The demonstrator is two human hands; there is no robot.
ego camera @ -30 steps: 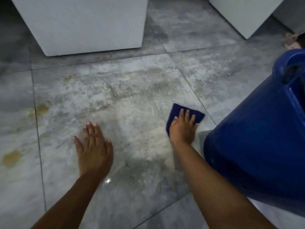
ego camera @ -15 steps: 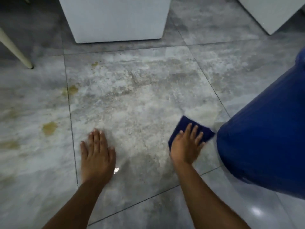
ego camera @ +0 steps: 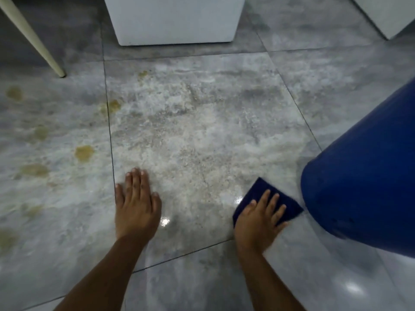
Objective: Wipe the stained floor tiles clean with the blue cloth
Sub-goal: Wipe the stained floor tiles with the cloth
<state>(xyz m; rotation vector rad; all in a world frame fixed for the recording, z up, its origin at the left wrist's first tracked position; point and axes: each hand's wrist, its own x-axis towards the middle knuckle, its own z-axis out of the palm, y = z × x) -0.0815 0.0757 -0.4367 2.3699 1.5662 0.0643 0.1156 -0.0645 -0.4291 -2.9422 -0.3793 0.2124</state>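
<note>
Both flat & straight-fingered, r. hand atop blue cloth, l. hand on floor tiles

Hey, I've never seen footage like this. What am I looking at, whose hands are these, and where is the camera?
No machine here: a person wears one wide-angle camera on the head, looking down at their own arms, so every picture comes from that camera. The left hand lies flat on the grey floor tile, probably for support. The right hand presses a blue cloth against the floor with straight fingers, close beside a blue bucket. Yellowish stains dot the next tile to the left. A white block and a cream furniture leg stand further back.
</note>
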